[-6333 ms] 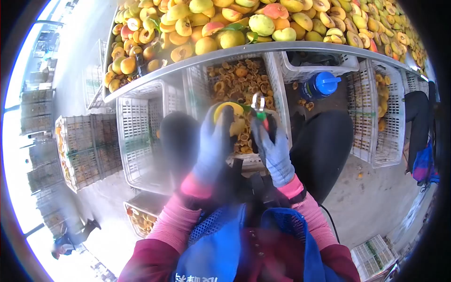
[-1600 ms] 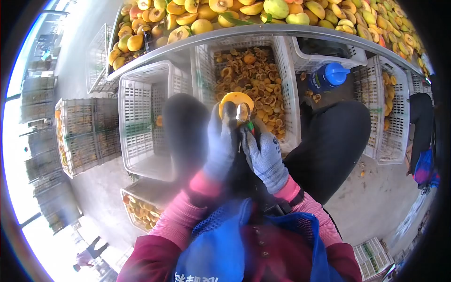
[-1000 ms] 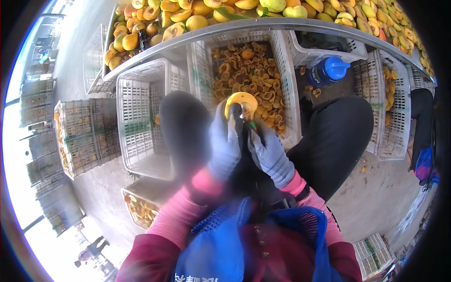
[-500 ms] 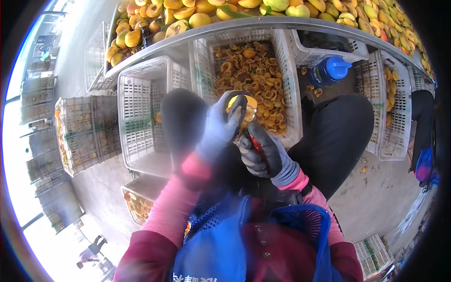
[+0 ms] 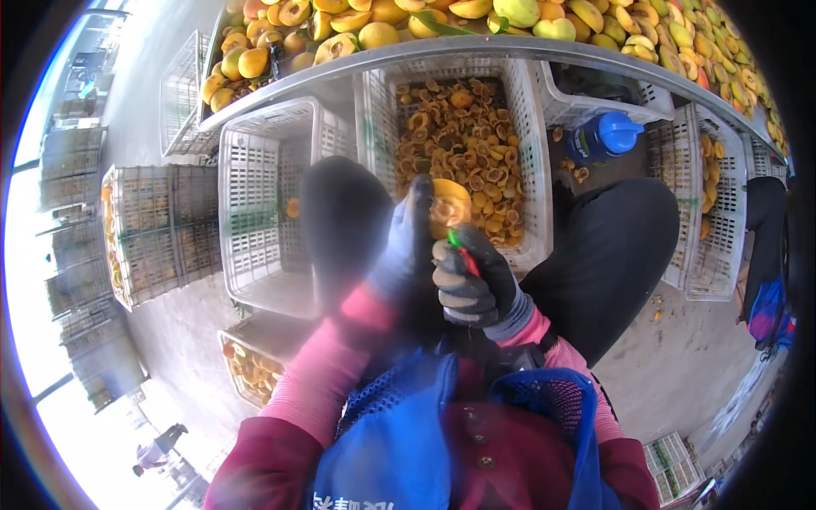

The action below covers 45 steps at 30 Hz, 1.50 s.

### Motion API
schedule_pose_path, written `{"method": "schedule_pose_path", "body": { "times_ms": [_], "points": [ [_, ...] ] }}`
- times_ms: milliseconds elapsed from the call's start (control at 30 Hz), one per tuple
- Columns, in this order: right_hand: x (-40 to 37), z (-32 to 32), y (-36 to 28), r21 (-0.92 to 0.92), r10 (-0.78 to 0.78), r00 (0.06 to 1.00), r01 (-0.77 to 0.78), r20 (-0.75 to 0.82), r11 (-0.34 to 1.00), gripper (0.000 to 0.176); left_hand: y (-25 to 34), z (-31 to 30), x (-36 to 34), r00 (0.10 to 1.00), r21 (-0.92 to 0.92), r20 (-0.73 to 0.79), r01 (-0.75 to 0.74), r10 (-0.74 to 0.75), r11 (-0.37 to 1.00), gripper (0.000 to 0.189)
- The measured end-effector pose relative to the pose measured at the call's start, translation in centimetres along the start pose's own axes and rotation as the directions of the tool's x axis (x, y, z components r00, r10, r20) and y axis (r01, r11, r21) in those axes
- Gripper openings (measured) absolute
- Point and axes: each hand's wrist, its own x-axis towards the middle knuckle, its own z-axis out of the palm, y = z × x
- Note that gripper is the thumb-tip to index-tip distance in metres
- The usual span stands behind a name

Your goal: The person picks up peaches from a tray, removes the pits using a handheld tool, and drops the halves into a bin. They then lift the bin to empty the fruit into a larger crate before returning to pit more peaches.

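Note:
In my gloved left hand (image 5: 406, 228) is a yellow peach half (image 5: 450, 206), held by its edge with the hollowed cut face turned up toward me. My gloved right hand (image 5: 476, 280) is wrapped around a small pitting knife with a red and green handle (image 5: 464, 252). Its tip meets the lower edge of the peach half, and the metal end is hidden or blurred. Both hands are close together over a white crate (image 5: 539, 170) containing many scooped-out peach scraps (image 5: 455, 127), between my knees.
A metal-edged table (image 5: 408, 56) heaped with peach halves (image 5: 586, 17) spans the front. A white crate (image 5: 228, 204) with one fruit piece stands left; stacked crates (image 5: 693, 212) stand right. A blue-lidded bottle (image 5: 608, 136) is by my right knee. Another person's leg (image 5: 765, 217) shows far right.
My left hand has turned the peach half so its cut face shows more openly. My right hand has shifted slightly, and the knife's metal end, visible before, no longer shows clearly.

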Motion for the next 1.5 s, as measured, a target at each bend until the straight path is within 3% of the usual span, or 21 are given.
{"method": "schedule_pose_path", "body": {
  "times_ms": [67, 133, 167, 267, 333, 367, 400, 433, 500, 567, 633, 667, 767, 833, 933, 1033, 1133, 1233, 1300, 1400, 1500],
  "points": [
    [0.2, 0.6, -0.8, -0.078, -0.048, 0.992, 0.057, 0.114, 0.995, 0.050, -2.8, -2.0, -0.1, 0.973, -0.256, -0.174, 0.103, -0.150, 0.961, 0.048],
    [-0.4, -0.5, -1.0, -0.009, -0.102, 0.995, 0.102, -0.014, 0.995, 0.052, -0.9, -3.3, -1.1, 0.915, -0.237, -0.403, -0.116, 0.011, 0.965, 0.048],
    [-0.6, -1.5, -1.5, 0.010, -0.130, 0.989, 0.131, -0.066, 0.991, 0.053, 1.5, -4.7, -1.2, 0.815, -0.057, -0.509, -0.353, 0.277, 0.934, 0.047],
    [-1.4, -3.0, -1.8, -0.063, -0.129, 0.978, 0.120, -0.165, 0.991, 0.053, 7.8, -10.9, -1.4, 0.600, 0.379, -0.646, -0.285, 0.472, 0.880, 0.046],
    [-1.2, -2.0, -2.2, -0.248, -0.198, 0.922, 0.117, -0.332, 0.962, 0.050, 6.7, -18.6, 0.6, 0.610, 0.939, -0.342, 0.200, 0.715, 0.279, 0.050],
    [-0.7, -1.9, -2.5, -0.303, -0.231, 0.888, 0.111, -0.397, 0.946, 0.049, 7.3, -20.0, 2.6, 0.616, 0.886, -0.464, 0.329, 0.636, 0.327, 0.049],
    [-0.4, -1.8, -2.7, -0.355, -0.266, 0.845, 0.098, -0.463, 0.930, 0.048, 9.9, -12.7, 2.9, 0.565, 0.929, -0.344, 0.087, 0.750, 0.361, 0.046],
    [-0.3, -1.9, -2.7, -0.402, -0.301, 0.793, 0.079, -0.529, 0.912, 0.047, 12.1, -9.8, 4.3, 0.671, 0.959, -0.177, -0.048, 0.720, 0.280, 0.041],
    [0.1, -2.3, -2.7, -0.430, -0.346, 0.729, 0.078, -0.591, 0.900, 0.044, 14.6, -4.0, 9.0, 0.659, 0.897, -0.168, -0.207, 0.733, 0.391, 0.034],
    [0.9, -0.7, -2.4, -0.544, -0.430, 0.651, 0.032, -0.625, 0.839, 0.043, 17.2, -0.6, 14.5, 0.578, 0.985, 0.038, -0.156, 0.815, 0.066, 0.048],
    [1.0, 0.1, -2.6, -0.597, -0.485, 0.593, 0.010, -0.642, 0.802, 0.040, 17.3, 1.6, 20.5, 0.738, 1.000, 0.021, -0.005, 0.674, -0.026, 0.075],
    [0.9, 0.3, -2.8, -0.622, -0.514, 0.563, -0.001, -0.647, 0.783, 0.039, 15.4, 2.3, 22.9, 0.665, 0.999, 0.029, 0.010, 0.746, -0.048, 0.074],
    [-0.1, -2.6, -3.7, -0.866, -0.719, 0.551, -0.013, -0.424, 0.500, 0.037, 16.8, 1.7, 24.4, 0.768, 0.987, 0.053, -0.138, 0.639, 0.084, 0.062],
    [-1.4, -7.5, -4.6, -0.977, -0.875, 0.435, -0.115, -0.213, 0.181, 0.034, 16.6, 2.4, 21.0, 0.690, 0.932, 0.121, -0.326, 0.714, 0.157, 0.050],
    [-1.0, -4.3, -5.1, -0.959, -0.960, 0.281, -0.270, 0.006, -0.085, 0.028, 13.6, 2.2, 14.7, 0.750, 0.758, 0.122, -0.493, 0.650, 0.427, 0.042],
    [1.1, 2.5, -4.4, -0.962, -0.931, 0.354, 0.207, -0.094, 0.176, 0.017, 9.4, 2.8, 8.5, 0.911, 0.562, 0.089, -0.379, 0.402, 0.735, 0.045],
    [2.6, 4.8, -4.2, -0.938, -0.933, 0.358, 0.313, -0.033, 0.153, 0.030, 6.9, 3.5, 5.1, 0.955, 0.474, 0.023, -0.270, 0.295, 0.838, 0.041],
    [1.9, 4.7, -3.8, -0.959, -0.914, 0.383, 0.183, -0.134, 0.218, 0.032, 5.9, 4.0, 2.9, 0.973, 0.489, -0.037, -0.180, 0.226, 0.854, 0.034],
    [1.9, 4.3, -3.6, -0.990, -0.932, 0.359, 0.108, -0.047, 0.091, 0.028, 5.6, 4.5, 1.8, 0.975, 0.446, -0.050, -0.174, 0.219, 0.878, 0.032],
    [1.8, 3.5, -3.3, -1.000, -0.948, 0.319, -0.018, -0.013, 0.007, 0.027, 3.6, 3.9, 1.6, 0.764, 0.780, 0.102, -0.459, 0.637, 0.426, 0.033],
    [1.4, 3.1, -2.6, -0.999, -0.948, 0.318, -0.051, -0.030, 0.014, 0.027, 2.5, 3.8, 1.2, 0.774, 0.679, 0.034, -0.482, 0.632, 0.554, 0.031]
  ]
}}
